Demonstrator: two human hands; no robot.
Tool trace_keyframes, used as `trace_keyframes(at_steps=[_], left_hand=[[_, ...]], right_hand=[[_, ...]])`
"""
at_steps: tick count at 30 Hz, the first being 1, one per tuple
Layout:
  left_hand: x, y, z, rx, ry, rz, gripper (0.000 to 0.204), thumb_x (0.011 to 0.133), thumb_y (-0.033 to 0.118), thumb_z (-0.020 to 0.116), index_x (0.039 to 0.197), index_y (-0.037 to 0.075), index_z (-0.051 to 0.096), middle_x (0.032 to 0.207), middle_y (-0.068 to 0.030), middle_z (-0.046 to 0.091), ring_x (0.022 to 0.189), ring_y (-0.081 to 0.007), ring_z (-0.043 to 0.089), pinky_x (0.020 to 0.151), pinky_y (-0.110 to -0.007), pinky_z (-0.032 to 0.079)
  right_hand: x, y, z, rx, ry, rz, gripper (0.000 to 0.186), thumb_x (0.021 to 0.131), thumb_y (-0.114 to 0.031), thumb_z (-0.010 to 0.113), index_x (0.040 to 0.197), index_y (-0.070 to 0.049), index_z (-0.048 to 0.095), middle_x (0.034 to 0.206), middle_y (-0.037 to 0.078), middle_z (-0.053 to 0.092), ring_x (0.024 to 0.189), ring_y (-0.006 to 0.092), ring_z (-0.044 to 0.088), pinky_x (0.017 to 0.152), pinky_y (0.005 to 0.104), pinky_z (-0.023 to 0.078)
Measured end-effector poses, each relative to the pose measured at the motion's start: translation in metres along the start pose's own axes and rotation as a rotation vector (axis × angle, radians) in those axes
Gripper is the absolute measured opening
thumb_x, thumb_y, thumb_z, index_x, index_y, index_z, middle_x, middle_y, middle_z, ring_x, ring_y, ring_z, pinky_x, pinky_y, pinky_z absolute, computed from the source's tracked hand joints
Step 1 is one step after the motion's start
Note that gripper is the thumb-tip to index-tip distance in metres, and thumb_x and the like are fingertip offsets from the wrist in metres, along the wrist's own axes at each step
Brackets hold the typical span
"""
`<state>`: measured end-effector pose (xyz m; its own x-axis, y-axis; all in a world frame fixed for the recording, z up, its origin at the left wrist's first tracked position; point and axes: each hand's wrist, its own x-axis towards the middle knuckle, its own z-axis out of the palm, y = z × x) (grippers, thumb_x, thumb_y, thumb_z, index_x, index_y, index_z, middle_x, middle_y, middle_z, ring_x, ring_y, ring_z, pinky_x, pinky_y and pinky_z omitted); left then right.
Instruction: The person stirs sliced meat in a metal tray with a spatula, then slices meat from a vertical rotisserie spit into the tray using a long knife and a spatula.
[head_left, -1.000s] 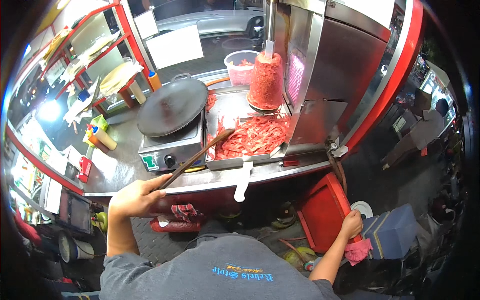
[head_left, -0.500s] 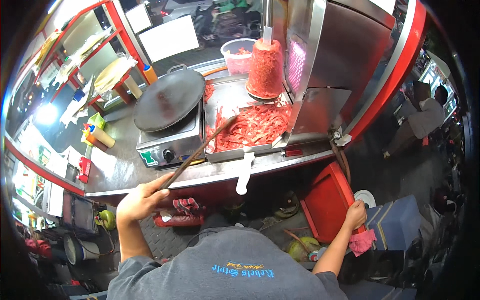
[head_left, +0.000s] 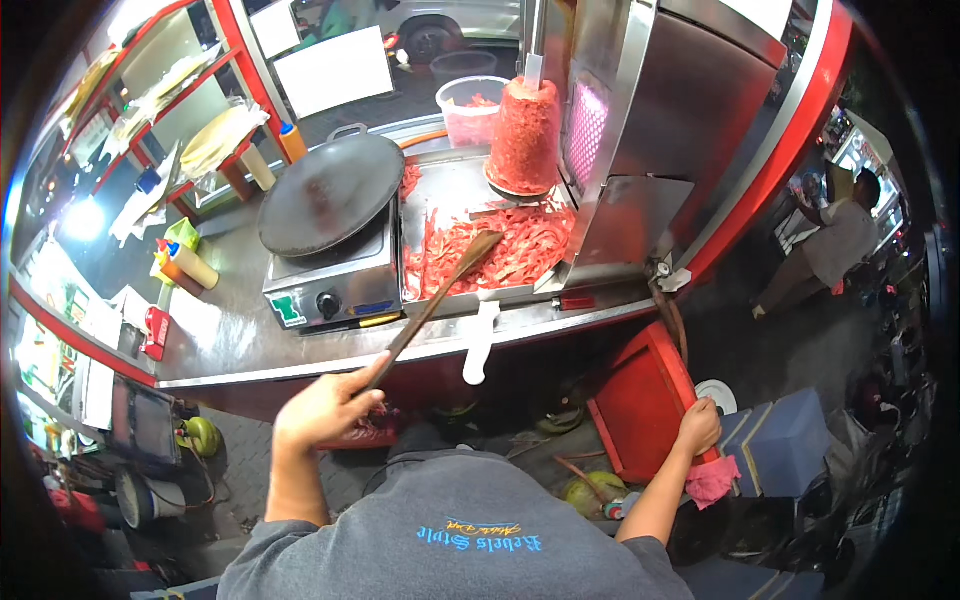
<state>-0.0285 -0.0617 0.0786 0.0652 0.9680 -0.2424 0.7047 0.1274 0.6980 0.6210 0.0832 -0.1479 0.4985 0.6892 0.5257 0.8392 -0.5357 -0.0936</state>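
My left hand (head_left: 325, 408) is closed around the handle of a long wooden spatula (head_left: 428, 305). The spatula's flat end lies over red shaved meat (head_left: 525, 240) heaped in a metal tray (head_left: 437, 182); whether it touches the meat I cannot tell. Above the heap stands a meat cone (head_left: 524, 135) on a vertical spit. Low on the right, my right hand (head_left: 700, 428) grips the edge of a red panel (head_left: 640, 405) that stands out from the counter, with a pink cloth (head_left: 712, 482) hanging just below. A white handle (head_left: 481, 345) juts over the counter's front edge.
Left of the tray a round black griddle (head_left: 332, 195) rests on a metal stove (head_left: 335, 280). Sauce bottles (head_left: 190, 265) stand at the counter's left. Behind the tray is a clear tub (head_left: 470, 110) with meat in it. A blue-grey box (head_left: 775, 445) is right of the panel.
My left hand has moved right and slightly lower, carrying the spatula's flat end further right over the meat. My right hand keeps its hold on the panel edge.
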Motion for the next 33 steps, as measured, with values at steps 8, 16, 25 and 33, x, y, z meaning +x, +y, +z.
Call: trace_keyframes(at_steps=[8, 16, 25, 33], left_hand=[[0.003, 0.012, -0.011, -0.006, 0.008, 0.071, 0.058, 0.106, 0.026, 0.064, 0.160, 0.010, 0.050, 0.144, -0.0241, 0.066, 0.130, -0.0341, 0.068, 0.110, -0.037, 0.049], [0.084, 0.055, 0.059, 0.083, -0.099, 0.025, 0.063, 0.109, 0.037, 0.057, 0.167, 0.021, 0.038, 0.146, -0.0280, 0.062, 0.135, -0.0439, 0.060, 0.115, -0.047, 0.046], [0.004, -0.014, -0.037, -0.110, -0.157, 0.129, 0.060, 0.109, 0.027, 0.058, 0.166, 0.014, 0.042, 0.143, -0.0225, 0.068, 0.119, -0.0282, 0.071, 0.103, -0.037, 0.052], [0.002, -0.021, -0.014, -0.311, -0.175, -0.089, 0.061, 0.113, 0.022, 0.053, 0.170, 0.013, 0.034, 0.083, 0.0005, 0.055, 0.065, -0.0104, 0.047, 0.060, -0.029, 0.045]], right_hand=[[0.000, -0.003, -0.003, 0.009, 0.029, -0.007, 0.046, 0.108, -0.037, 0.049, 0.088, -0.006, 0.076, 0.083, 0.021, 0.076, 0.077, 0.0435, 0.072, 0.073, 0.0570, 0.053], [0.000, -0.007, -0.004, 0.002, 0.018, -0.016, 0.045, 0.108, -0.036, 0.052, 0.086, -0.006, 0.076, 0.083, 0.020, 0.076, 0.078, 0.0425, 0.072, 0.073, 0.0570, 0.053], [-0.001, 0.000, -0.002, 0.005, -0.032, 0.022, 0.045, 0.108, -0.036, 0.049, 0.093, -0.005, 0.078, 0.086, 0.022, 0.076, 0.079, 0.0442, 0.072, 0.074, 0.0580, 0.053], [0.000, -0.002, 0.001, 0.021, 0.021, -0.004, 0.045, 0.108, -0.036, 0.050, 0.088, -0.005, 0.077, 0.084, 0.022, 0.076, 0.077, 0.0445, 0.072, 0.074, 0.0583, 0.053]])
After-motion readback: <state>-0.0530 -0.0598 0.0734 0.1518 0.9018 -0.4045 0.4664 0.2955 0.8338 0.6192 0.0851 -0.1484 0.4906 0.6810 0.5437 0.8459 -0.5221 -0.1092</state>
